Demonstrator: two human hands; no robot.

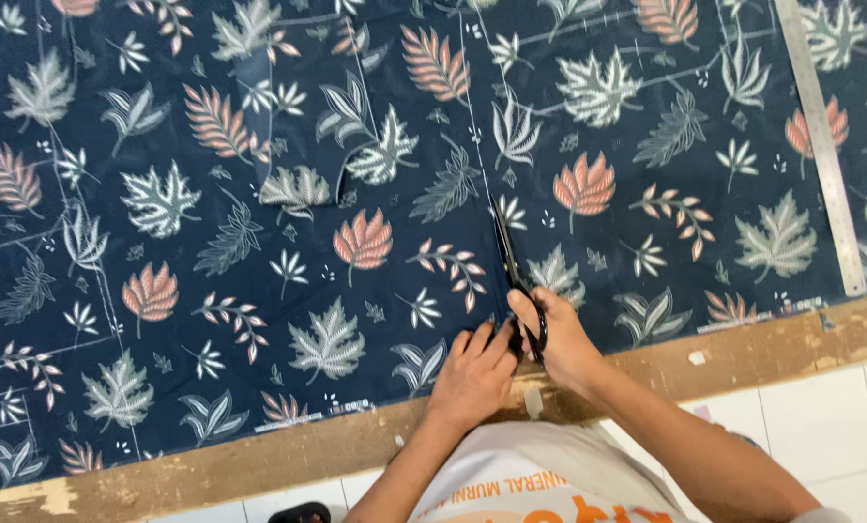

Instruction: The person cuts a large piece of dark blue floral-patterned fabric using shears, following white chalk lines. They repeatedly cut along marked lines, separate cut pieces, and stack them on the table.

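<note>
Scissors [507,254] sit at the near edge of the dark leaf-print cloth [259,242], blades pointing straight away along a chalk line. Right hand [559,339] is closed through the handles; left hand [474,373] presses flat just beside.

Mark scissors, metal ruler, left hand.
scissors [504,242], head view, on the blades.
metal ruler [822,145], head view, mid-length of the strip.
left hand [472,373], head view, back of the hand.
</note>
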